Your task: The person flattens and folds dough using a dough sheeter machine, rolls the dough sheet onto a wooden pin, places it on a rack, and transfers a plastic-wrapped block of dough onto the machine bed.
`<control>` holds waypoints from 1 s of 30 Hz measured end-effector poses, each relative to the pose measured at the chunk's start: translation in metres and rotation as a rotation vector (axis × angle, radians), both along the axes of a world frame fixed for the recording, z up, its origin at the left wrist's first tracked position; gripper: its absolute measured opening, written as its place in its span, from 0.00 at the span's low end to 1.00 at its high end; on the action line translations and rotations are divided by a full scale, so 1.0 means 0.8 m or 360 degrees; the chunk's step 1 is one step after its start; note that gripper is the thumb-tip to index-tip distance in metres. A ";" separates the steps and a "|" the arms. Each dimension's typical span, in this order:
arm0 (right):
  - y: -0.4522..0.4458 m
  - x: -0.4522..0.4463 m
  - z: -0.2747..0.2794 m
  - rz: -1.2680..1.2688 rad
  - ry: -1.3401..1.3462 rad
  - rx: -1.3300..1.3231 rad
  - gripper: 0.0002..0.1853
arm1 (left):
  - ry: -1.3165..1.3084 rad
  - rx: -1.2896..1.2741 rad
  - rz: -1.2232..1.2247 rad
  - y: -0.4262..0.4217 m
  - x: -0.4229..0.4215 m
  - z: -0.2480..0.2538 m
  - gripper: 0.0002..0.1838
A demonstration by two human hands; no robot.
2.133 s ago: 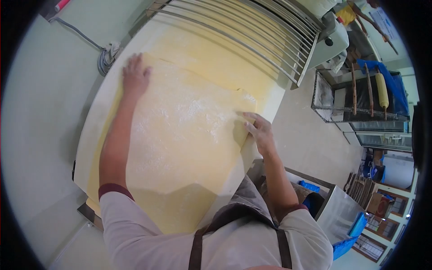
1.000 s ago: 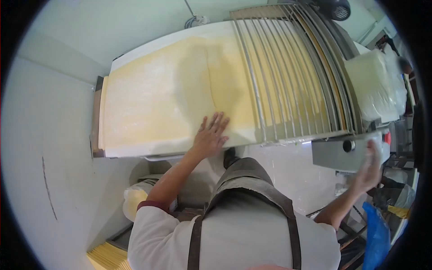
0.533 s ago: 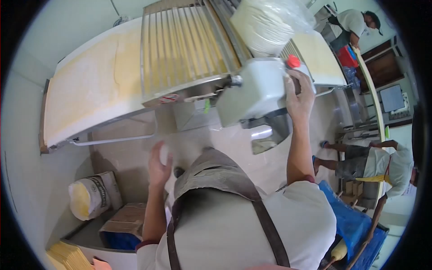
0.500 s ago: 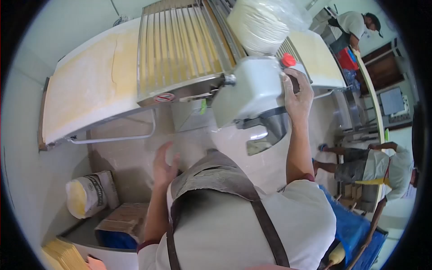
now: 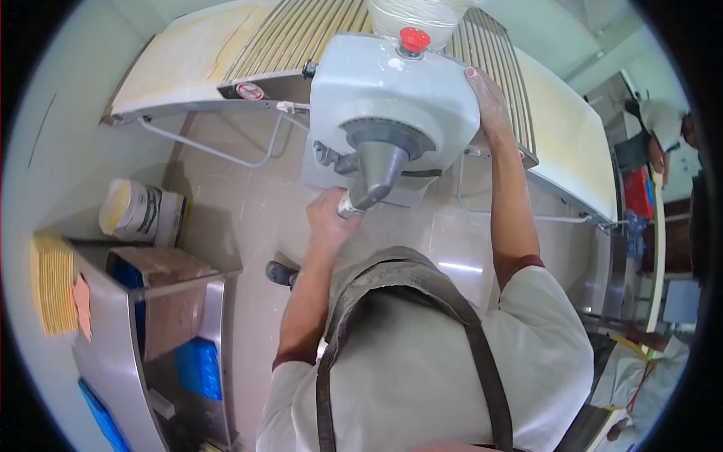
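In front of me stands a dough sheeter with a pale grey housing (image 5: 331, 83) and a red stop button (image 5: 414, 40) on top. My left hand (image 5: 330, 218) is closed round the end of its grey lever (image 5: 376, 173), which slopes down toward me from a round dial. Against the right side of the housing rests my right hand (image 5: 491, 102), a fingertip showing at the edge. Its other fingers are partly hidden, and it does not look wrapped round anything. Slatted guards (image 5: 290, 41) flank the housing, and a dough sheet (image 5: 203, 49) lies on the left belt.
A plastic-wrapped white mass (image 5: 418, 19) sits behind the housing. Left of me are a steel cabinet (image 5: 113, 354) with a cardboard box (image 5: 169, 301), and a sack (image 5: 139, 211) on the floor. Two other people work at the far right, along a long bench edge (image 5: 657, 233).
My view has turned to face the sheeter squarely. My left hand has gone from hanging free to gripping the lever. My right hand stays beside the housing, now lower on its side.
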State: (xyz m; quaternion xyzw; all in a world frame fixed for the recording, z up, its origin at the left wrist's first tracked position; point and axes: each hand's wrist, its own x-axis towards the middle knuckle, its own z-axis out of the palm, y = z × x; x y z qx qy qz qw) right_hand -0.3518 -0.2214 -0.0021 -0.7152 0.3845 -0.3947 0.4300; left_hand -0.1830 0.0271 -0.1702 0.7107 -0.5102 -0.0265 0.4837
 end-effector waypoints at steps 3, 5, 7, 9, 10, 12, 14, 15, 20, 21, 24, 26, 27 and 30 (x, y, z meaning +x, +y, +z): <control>-0.017 -0.006 -0.013 0.0060 0.0072 -0.0137 0.27 | -0.0090 -0.0089 0.0051 0.001 0.000 -0.006 0.18; -0.026 -0.006 -0.015 0.0014 0.0117 -0.0231 0.27 | -0.0098 -0.0136 0.0083 -0.004 0.002 -0.004 0.18; -0.036 -0.010 -0.024 0.0110 0.0059 -0.0242 0.27 | -0.0098 -0.0154 0.0103 -0.005 -0.001 0.000 0.17; -0.054 -0.005 -0.068 -0.0022 -0.0191 -0.0230 0.26 | -0.0097 -0.0179 0.0130 -0.009 -0.001 0.004 0.17; -0.063 0.003 -0.080 -0.0154 -0.0422 -0.0212 0.26 | -0.0045 -0.0162 0.0018 -0.010 0.001 -0.002 0.17; -0.055 0.007 -0.066 0.0193 -0.0671 0.0518 0.25 | 0.0012 -0.0107 -0.0092 -0.004 0.008 -0.004 0.18; -0.064 0.002 -0.072 0.0267 -0.0629 0.0516 0.25 | -0.0006 0.0004 -0.0135 0.001 0.010 0.003 0.20; -0.075 -0.003 -0.079 0.0158 -0.0426 0.0182 0.25 | -0.0029 0.0076 -0.0167 0.006 0.011 0.010 0.22; -0.084 0.009 0.089 -0.0475 -0.0069 -0.1239 0.18 | -0.0032 -0.0095 -0.0285 0.037 0.054 0.032 0.28; -0.079 0.028 0.142 -0.0409 0.0090 -0.1263 0.19 | 0.0007 -0.0141 -0.0235 0.050 0.072 0.023 0.29; -0.158 0.089 0.197 -0.0177 0.0760 -0.1379 0.21 | 0.0335 0.0027 0.0266 0.115 0.153 -0.024 0.27; -0.298 0.079 0.161 -0.0005 0.1372 -0.1313 0.22 | 0.0414 0.0171 0.0578 0.174 0.220 -0.045 0.25; -0.374 0.068 0.126 -0.0004 0.1448 -0.1187 0.22 | 0.0389 0.0252 0.0718 0.202 0.255 -0.055 0.25; -0.360 0.024 0.095 0.0243 0.2130 -0.0892 0.24 | 0.0368 0.0509 0.0929 0.260 0.365 -0.075 0.22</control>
